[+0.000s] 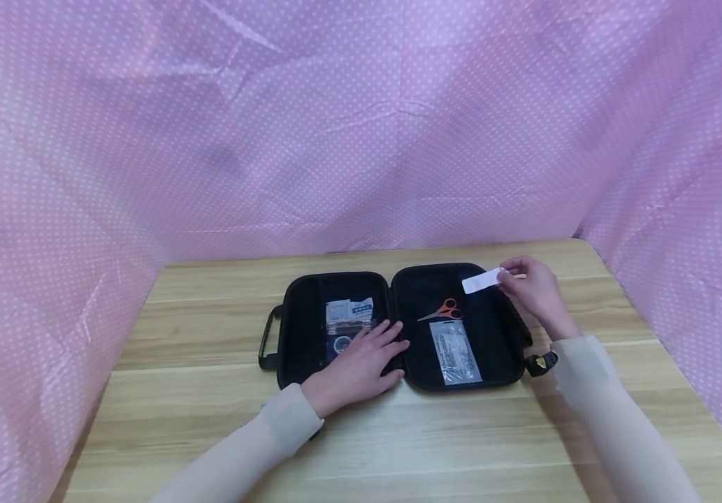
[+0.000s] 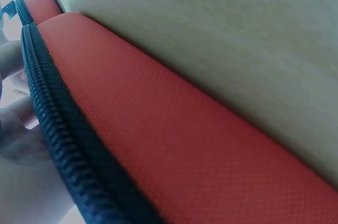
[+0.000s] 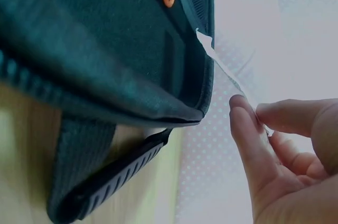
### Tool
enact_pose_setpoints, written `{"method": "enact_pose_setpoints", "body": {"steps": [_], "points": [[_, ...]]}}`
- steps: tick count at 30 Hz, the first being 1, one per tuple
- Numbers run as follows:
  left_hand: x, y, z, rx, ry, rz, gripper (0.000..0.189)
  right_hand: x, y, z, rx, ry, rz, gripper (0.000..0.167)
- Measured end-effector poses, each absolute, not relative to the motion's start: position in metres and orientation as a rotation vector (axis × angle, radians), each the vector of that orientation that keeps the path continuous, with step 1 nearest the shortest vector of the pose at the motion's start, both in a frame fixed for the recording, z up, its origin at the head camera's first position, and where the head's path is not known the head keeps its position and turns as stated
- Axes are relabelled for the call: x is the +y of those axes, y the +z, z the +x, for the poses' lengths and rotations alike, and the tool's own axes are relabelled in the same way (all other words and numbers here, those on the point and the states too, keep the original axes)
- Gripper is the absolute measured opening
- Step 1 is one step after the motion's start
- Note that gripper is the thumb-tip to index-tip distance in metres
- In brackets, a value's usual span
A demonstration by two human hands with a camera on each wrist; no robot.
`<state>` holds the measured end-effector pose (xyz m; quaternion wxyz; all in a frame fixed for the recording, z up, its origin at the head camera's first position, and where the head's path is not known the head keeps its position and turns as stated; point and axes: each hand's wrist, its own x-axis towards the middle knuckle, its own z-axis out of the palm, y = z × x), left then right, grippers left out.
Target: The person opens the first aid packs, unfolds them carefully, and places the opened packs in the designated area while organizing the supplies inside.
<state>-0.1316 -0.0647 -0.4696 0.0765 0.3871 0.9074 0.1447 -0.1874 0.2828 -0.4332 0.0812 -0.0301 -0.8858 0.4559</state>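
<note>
A zip-up case (image 1: 502, 367), black inside and red outside (image 2: 158, 118), lies unfolded on the table. My left hand (image 1: 361, 367) rests with spread fingers over the near middle of it, across the left half and the hinge. Between thumb and fingers my right hand (image 1: 537, 290) pinches a flat white strip-shaped packet (image 1: 481, 281) above the far right corner. In the right half lie orange-handled scissors (image 1: 449, 309) and a clear printed packet (image 1: 456, 353). The left half holds small white-and-blue packets (image 1: 348, 311) and a round white ring-shaped item (image 1: 341, 343), partly covered by my left hand.
Black carry handles (image 1: 268, 339) stick out at the case's outer sides, the right one (image 3: 121, 176) close under my right wrist. A wooden table (image 1: 203, 335) bears the case. Pink dotted cloth (image 1: 361, 140) hangs behind and at both sides.
</note>
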Motion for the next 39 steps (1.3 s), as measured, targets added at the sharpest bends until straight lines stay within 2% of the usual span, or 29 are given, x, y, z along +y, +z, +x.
{"method": "enact_pose_setpoints", "body": {"steps": [9,21,34,39], "points": [[-0.066,-0.470,-0.132,2.718,0.441,1.155,0.052,0.275,-0.431,-0.196,-2.717,1.183,-0.063,0.024],[-0.066,-0.471,-0.133,2.713,0.455,1.146,0.052,0.258,-0.435,-0.207,-2.806,1.336,-0.069,0.024],[-0.065,-0.471,-0.132,2.714,0.457,1.151,0.051,0.242,-0.446,-0.217,-2.796,1.663,-0.205,0.028],[-0.065,-0.471,-0.132,2.714,0.453,1.147,0.051,0.237,-0.450,-0.218,-2.890,1.468,-0.172,0.026]]}}
